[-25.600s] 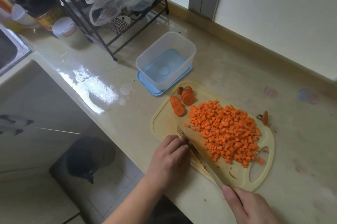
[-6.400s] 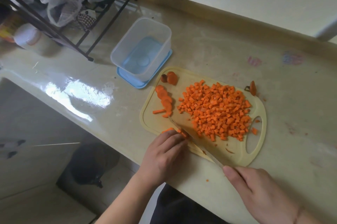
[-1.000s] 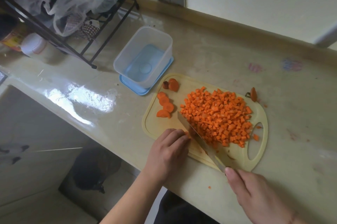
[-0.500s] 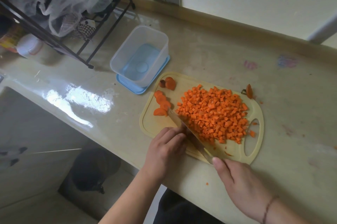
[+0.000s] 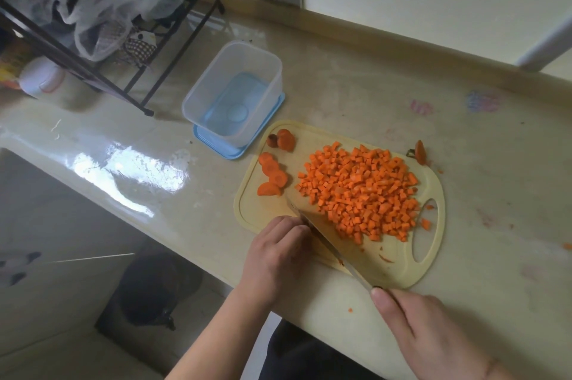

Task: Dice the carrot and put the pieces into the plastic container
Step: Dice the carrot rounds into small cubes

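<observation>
A heap of diced carrot (image 5: 359,190) covers the middle of the yellow cutting board (image 5: 431,265). A few carrot slices (image 5: 272,176) lie at the board's left end, and two end pieces (image 5: 283,139) at its far left corner. My right hand (image 5: 424,330) grips the handle of a knife (image 5: 334,243) whose blade lies flat against the heap's near side. My left hand (image 5: 275,252) rests with curled fingers on the board beside the blade; what is under the fingers is hidden. The clear plastic container (image 5: 198,94) stands empty on its blue lid, just left of the board.
A black wire rack (image 5: 136,76) with plastic bags stands at the back left, a white jar (image 5: 41,77) beside it. A carrot stub (image 5: 419,152) lies off the board's far edge. The counter's front edge runs under my forearms; a dark bin (image 5: 154,286) is on the floor.
The knife blade has tilted over from upright cutting beside my left fingers to lying flat against the near side of the diced heap. The left hand stayed in place.
</observation>
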Demonstrator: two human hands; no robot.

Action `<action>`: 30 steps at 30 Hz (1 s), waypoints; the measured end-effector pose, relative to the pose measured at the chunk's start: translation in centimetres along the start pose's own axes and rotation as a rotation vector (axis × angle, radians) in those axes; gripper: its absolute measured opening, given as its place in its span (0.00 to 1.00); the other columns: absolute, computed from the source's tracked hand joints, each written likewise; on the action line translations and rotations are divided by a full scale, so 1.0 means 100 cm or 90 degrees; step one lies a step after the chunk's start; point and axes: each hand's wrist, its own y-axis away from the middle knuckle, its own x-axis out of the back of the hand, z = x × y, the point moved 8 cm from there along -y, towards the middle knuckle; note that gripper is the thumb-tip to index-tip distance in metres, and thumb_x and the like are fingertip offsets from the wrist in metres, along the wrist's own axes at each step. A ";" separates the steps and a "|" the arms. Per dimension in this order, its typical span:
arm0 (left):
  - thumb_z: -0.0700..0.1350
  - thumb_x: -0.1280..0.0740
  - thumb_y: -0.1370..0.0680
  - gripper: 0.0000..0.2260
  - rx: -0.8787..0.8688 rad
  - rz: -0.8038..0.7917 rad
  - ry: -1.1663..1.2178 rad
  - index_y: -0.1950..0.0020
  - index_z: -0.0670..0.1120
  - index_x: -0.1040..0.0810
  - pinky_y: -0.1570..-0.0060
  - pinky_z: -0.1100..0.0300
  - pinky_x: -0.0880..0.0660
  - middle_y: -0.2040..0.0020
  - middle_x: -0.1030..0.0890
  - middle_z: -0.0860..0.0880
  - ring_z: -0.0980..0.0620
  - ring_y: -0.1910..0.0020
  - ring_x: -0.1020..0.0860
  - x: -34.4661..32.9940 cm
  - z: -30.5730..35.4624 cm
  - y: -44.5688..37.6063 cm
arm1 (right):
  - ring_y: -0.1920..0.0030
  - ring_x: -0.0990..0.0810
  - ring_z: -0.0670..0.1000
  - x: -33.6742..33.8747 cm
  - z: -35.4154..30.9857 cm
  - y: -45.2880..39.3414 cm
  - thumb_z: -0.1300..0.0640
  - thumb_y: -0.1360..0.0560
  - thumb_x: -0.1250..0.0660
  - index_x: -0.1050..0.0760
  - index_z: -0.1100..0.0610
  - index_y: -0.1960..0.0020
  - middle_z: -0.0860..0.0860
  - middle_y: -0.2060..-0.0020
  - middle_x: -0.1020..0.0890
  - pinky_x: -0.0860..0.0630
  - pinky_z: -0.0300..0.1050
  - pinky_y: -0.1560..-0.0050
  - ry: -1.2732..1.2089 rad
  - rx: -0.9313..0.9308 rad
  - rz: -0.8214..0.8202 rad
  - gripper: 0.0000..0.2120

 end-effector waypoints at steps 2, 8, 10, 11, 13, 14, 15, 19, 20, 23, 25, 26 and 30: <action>0.31 0.26 0.25 0.08 -0.007 0.004 0.007 0.47 0.38 0.16 0.51 0.59 0.21 0.50 0.17 0.44 0.46 0.50 0.19 0.001 0.000 0.000 | 0.61 0.22 0.44 -0.006 -0.003 -0.007 0.22 0.34 0.64 0.28 0.54 0.64 0.51 0.68 0.22 0.29 0.36 0.62 0.003 0.014 -0.012 0.41; 0.42 0.38 0.15 0.13 -0.001 0.059 0.015 0.51 0.38 0.16 0.52 0.60 0.22 0.52 0.18 0.45 0.46 0.52 0.19 0.007 0.002 0.002 | 0.70 0.28 0.48 0.003 -0.015 -0.029 0.30 0.27 0.58 0.34 0.56 0.70 0.53 0.75 0.30 0.34 0.43 0.67 -0.007 0.042 0.006 0.33; 0.42 0.39 0.14 0.14 0.013 0.069 0.018 0.51 0.38 0.16 0.53 0.58 0.22 0.52 0.17 0.44 0.46 0.52 0.19 0.007 0.000 0.003 | 0.69 0.27 0.50 0.008 -0.010 -0.026 0.27 0.29 0.58 0.32 0.59 0.68 0.57 0.73 0.28 0.33 0.44 0.67 -0.016 0.035 0.008 0.37; 0.42 0.40 0.14 0.15 0.020 0.074 0.020 0.51 0.38 0.16 0.52 0.58 0.21 0.52 0.17 0.44 0.46 0.52 0.18 0.007 -0.001 0.003 | 0.69 0.27 0.51 0.009 -0.009 -0.023 0.26 0.30 0.58 0.31 0.60 0.67 0.57 0.71 0.26 0.33 0.44 0.67 -0.015 0.033 0.004 0.38; 0.43 0.41 0.14 0.16 0.032 0.084 0.033 0.50 0.38 0.16 0.51 0.61 0.22 0.52 0.17 0.44 0.46 0.52 0.19 0.009 -0.001 0.002 | 0.70 0.27 0.50 0.009 -0.007 -0.019 0.25 0.32 0.58 0.31 0.60 0.67 0.54 0.71 0.25 0.33 0.42 0.68 -0.013 0.028 -0.005 0.39; 0.44 0.41 0.13 0.17 0.041 0.091 0.042 0.50 0.38 0.16 0.50 0.63 0.23 0.51 0.17 0.44 0.47 0.52 0.19 0.011 0.000 0.002 | 0.70 0.27 0.49 0.008 -0.007 -0.016 0.25 0.32 0.58 0.32 0.59 0.67 0.52 0.72 0.26 0.34 0.41 0.69 -0.011 0.026 -0.010 0.38; 0.44 0.41 0.13 0.16 0.047 0.097 0.049 0.50 0.38 0.16 0.49 0.65 0.25 0.51 0.18 0.45 0.48 0.52 0.19 0.013 0.000 0.002 | 0.71 0.27 0.48 0.008 -0.008 -0.014 0.25 0.32 0.58 0.33 0.58 0.68 0.50 0.73 0.26 0.35 0.39 0.70 -0.007 0.022 -0.014 0.37; 0.42 0.37 0.15 0.08 0.035 0.115 0.073 0.48 0.42 0.19 0.49 0.65 0.25 0.51 0.19 0.47 0.49 0.52 0.20 0.015 0.000 0.004 | 0.71 0.27 0.46 0.008 -0.009 -0.010 0.21 0.35 0.59 0.34 0.56 0.69 0.47 0.73 0.26 0.36 0.37 0.70 -0.008 0.014 -0.016 0.38; 0.42 0.36 0.16 0.06 0.030 0.114 0.072 0.48 0.43 0.20 0.49 0.64 0.25 0.51 0.19 0.47 0.50 0.51 0.20 0.014 0.000 0.005 | 0.71 0.27 0.46 0.008 -0.009 -0.009 0.20 0.36 0.60 0.34 0.56 0.69 0.48 0.73 0.26 0.36 0.37 0.70 -0.010 0.016 -0.015 0.40; 0.40 0.33 0.18 0.07 0.030 0.100 0.055 0.52 0.39 0.17 0.49 0.60 0.23 0.52 0.18 0.45 0.48 0.51 0.20 0.010 -0.001 0.007 | 0.70 0.26 0.48 0.006 -0.006 -0.008 0.19 0.37 0.61 0.33 0.57 0.68 0.52 0.70 0.24 0.32 0.42 0.67 -0.021 0.016 -0.021 0.42; 0.41 0.33 0.18 0.08 0.033 0.098 0.053 0.53 0.38 0.17 0.48 0.61 0.23 0.52 0.17 0.45 0.48 0.51 0.20 0.009 -0.001 0.007 | 0.68 0.25 0.48 0.004 -0.003 -0.007 0.18 0.37 0.62 0.31 0.58 0.67 0.53 0.67 0.23 0.31 0.43 0.65 -0.019 0.014 -0.027 0.44; 0.42 0.33 0.18 0.10 0.034 0.098 0.055 0.53 0.38 0.16 0.48 0.61 0.23 0.52 0.17 0.45 0.48 0.51 0.20 0.008 -0.001 0.007 | 0.67 0.24 0.48 0.003 -0.002 -0.006 0.18 0.38 0.62 0.29 0.59 0.66 0.54 0.66 0.22 0.30 0.42 0.64 -0.013 0.010 -0.030 0.46; 0.42 0.33 0.18 0.09 0.036 0.084 0.060 0.51 0.38 0.15 0.48 0.60 0.22 0.51 0.16 0.45 0.47 0.50 0.19 0.005 -0.002 0.007 | 0.62 0.22 0.46 -0.001 0.004 -0.004 0.18 0.39 0.65 0.25 0.60 0.60 0.55 0.65 0.20 0.26 0.44 0.58 0.005 -0.003 -0.035 0.50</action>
